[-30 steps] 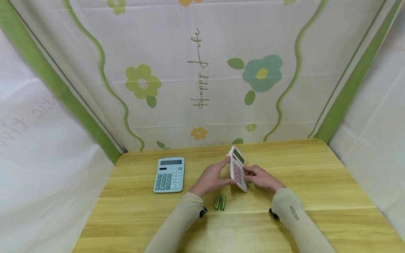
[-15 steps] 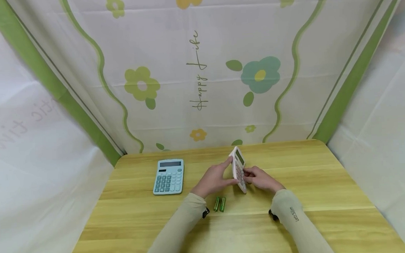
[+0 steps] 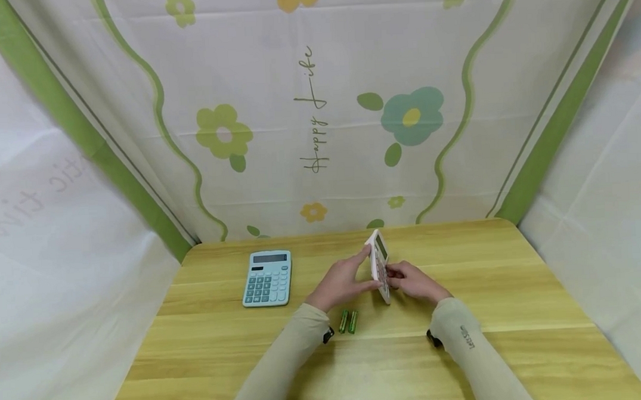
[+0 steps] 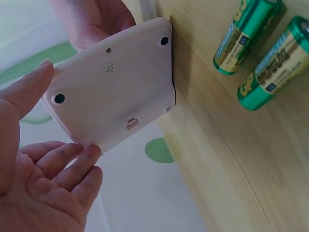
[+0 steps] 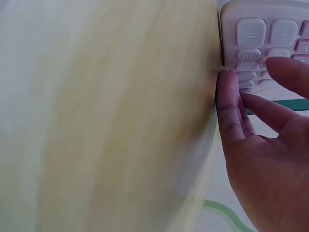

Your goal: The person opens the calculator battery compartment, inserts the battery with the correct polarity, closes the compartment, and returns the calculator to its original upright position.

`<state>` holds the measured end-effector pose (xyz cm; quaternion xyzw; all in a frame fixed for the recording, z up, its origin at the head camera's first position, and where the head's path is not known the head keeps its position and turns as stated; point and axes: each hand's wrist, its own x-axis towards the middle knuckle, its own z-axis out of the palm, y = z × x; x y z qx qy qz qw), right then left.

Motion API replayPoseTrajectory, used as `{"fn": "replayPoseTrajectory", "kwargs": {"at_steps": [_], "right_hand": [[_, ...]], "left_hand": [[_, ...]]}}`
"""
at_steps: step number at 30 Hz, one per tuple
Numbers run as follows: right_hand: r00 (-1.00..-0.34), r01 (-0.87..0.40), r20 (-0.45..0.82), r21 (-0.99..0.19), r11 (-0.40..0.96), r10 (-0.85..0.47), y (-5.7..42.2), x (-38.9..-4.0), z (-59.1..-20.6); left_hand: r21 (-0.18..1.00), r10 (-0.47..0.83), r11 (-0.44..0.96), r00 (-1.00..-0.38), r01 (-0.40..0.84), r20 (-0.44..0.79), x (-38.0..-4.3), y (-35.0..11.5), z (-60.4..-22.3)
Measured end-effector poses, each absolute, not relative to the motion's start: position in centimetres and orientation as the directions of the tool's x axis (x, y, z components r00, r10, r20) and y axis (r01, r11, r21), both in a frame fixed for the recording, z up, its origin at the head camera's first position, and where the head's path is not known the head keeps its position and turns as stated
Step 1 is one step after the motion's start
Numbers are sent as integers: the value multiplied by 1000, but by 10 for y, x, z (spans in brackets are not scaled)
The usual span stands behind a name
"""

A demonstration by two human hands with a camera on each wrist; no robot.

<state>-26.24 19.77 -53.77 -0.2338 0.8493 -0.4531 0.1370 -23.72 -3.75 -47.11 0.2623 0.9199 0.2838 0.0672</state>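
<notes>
So the pale pink plastic calculator (image 3: 379, 266) is tipped up on its long edge at about 1 o'clock on the light wood-grain desk (image 3: 198, 360), keys facing roughly 3 o'clock. Can't tell if that lower edge actually touches the wood.

Left hand (image 3: 342, 282), at its 8 o'clock, has it pinched, thumb on one edge and fingers on another, back panel toward the palm. Right hand (image 3: 415, 281), at 4 o'clock, has bent fingers up against the key side; honestly can't tell if those are gripping or just touching.

Two green-and-gold cylindrical batteries (image 3: 344, 322) lie side by side at its 7 o'clock, and a light blue plastic calculator (image 3: 267, 278) lies flat at 9.

Handling-wise, I'd guess it's light and stiff, kinda slick on that smooth back, not super fragile, though I'd go easy on the screen. Best hold imo is the bare rims, off the keys and off the small notch (image 4: 133, 124) in the back.
</notes>
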Motion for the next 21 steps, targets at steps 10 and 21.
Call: {"fn": "replayPoseTrajectory", "kwargs": {"at_steps": [10,21], "right_hand": [[-887,-212,-69,-818,535,-457,198,-260,-533],[-953,-67,-96,-859,507,-288,201,-252,-518]], "left_hand": [[556,535,683,-843,473,59,-239,-32,-471],[592,534,662,-844,459,57,-236,-28,-473]]}}
